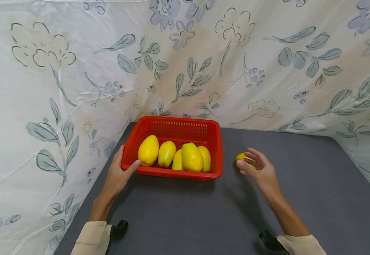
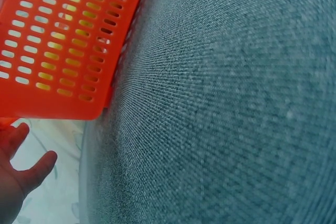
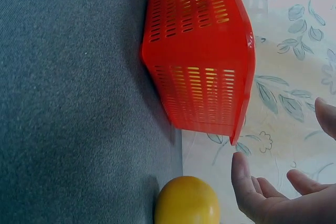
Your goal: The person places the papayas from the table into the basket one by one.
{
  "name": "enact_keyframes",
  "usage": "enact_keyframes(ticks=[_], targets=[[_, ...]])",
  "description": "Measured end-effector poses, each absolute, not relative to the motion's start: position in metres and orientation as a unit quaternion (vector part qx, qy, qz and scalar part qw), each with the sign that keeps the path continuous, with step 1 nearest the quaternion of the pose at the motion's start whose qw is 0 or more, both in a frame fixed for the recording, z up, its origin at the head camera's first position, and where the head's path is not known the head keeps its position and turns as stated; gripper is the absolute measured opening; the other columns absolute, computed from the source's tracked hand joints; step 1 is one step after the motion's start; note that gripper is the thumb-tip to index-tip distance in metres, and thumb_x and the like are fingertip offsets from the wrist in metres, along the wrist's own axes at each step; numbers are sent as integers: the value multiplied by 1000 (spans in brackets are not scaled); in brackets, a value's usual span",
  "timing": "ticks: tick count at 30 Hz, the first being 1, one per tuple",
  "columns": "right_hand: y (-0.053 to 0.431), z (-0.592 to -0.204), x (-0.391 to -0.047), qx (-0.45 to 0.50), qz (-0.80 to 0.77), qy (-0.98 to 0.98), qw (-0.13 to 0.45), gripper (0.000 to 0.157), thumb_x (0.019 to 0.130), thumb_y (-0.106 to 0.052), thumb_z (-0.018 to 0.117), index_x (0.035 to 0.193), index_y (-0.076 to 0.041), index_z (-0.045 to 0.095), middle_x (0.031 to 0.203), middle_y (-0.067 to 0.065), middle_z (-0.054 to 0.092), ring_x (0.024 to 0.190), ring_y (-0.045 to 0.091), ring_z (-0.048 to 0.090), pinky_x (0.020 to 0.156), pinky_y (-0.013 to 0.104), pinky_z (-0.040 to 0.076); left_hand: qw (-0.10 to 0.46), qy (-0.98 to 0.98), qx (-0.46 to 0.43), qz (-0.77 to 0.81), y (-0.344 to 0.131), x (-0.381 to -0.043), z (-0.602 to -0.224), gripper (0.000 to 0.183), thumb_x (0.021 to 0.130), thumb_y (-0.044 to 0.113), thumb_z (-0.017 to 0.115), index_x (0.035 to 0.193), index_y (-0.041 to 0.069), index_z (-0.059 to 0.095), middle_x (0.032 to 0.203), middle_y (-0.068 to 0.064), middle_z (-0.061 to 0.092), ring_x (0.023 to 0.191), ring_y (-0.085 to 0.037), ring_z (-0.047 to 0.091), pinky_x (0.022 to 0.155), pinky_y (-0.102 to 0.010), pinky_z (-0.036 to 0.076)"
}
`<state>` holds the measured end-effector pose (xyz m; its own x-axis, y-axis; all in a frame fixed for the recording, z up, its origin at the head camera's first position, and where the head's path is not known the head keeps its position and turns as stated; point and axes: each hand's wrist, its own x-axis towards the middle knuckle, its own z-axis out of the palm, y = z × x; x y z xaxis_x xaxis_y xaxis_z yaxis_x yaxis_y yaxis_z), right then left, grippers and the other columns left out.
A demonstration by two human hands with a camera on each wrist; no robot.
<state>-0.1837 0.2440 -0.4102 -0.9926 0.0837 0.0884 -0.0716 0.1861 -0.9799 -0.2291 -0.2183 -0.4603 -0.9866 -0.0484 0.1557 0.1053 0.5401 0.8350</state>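
A red plastic basket [image 1: 179,172] with slotted sides stands on the grey table, holding several smooth yellow mango-like fruits [image 1: 148,150]. My left hand [image 1: 119,175] is at the basket's left end, thumb and fingers spread. In the left wrist view, the thumb of the left hand [image 2: 16,174] stands apart from the basket's wall [image 2: 58,98], while the other fingers lie near its rim, partly cut off. To the right of the basket, my right hand [image 1: 262,173] hovers by a lone yellow fruit [image 1: 240,157], partly hiding it. A gap separates the fingers from this fruit [image 3: 187,203] in the right wrist view.
The grey cloth-covered table [image 1: 178,219] extends in front of the basket and to its right. Behind and at the left hangs a pale curtain [image 1: 86,53] with a floral print. Dark straps [image 1: 119,228] sit at both sleeve cuffs.
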Motion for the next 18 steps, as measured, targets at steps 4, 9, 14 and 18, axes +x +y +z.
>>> enact_keyframes(ticks=[4, 9, 14, 18], targets=[[248, -411, -182, -10, 637, -768, 63, 70, 102, -23, 74, 160, -5, 40, 158, 21, 45, 138, 33, 50, 89, 21, 61, 82, -873, -17, -480, -218, -227, -460, 103, 98, 48, 71, 173, 19, 7, 176, -14, 16, 147, -44, 38, 116, -67, 40], [255, -414, -181, -19, 626, -776, 66, 72, 102, -26, 74, 161, -6, 39, 159, 23, 44, 137, 33, 50, 88, 22, 61, 84, -874, -16, -479, -218, -227, -460, 103, 98, 50, 70, 173, 18, 7, 176, -14, 16, 148, -44, 37, 117, -68, 39], [263, -417, -180, -23, 615, -785, 72, 73, 102, -28, 73, 162, -6, 38, 160, 24, 43, 136, 30, 50, 86, 19, 60, 86, -875, -17, -477, -218, -228, -460, 103, 98, 51, 70, 173, 18, 8, 176, -15, 17, 147, -43, 38, 118, -68, 38], [269, -420, -179, -26, 610, -788, 76, 73, 103, -28, 72, 162, -4, 37, 160, 25, 42, 134, 27, 51, 86, 19, 60, 85, -876, -17, -475, -218, -228, -460, 103, 98, 52, 70, 173, 19, 8, 176, -15, 17, 147, -43, 38, 118, -67, 38]])
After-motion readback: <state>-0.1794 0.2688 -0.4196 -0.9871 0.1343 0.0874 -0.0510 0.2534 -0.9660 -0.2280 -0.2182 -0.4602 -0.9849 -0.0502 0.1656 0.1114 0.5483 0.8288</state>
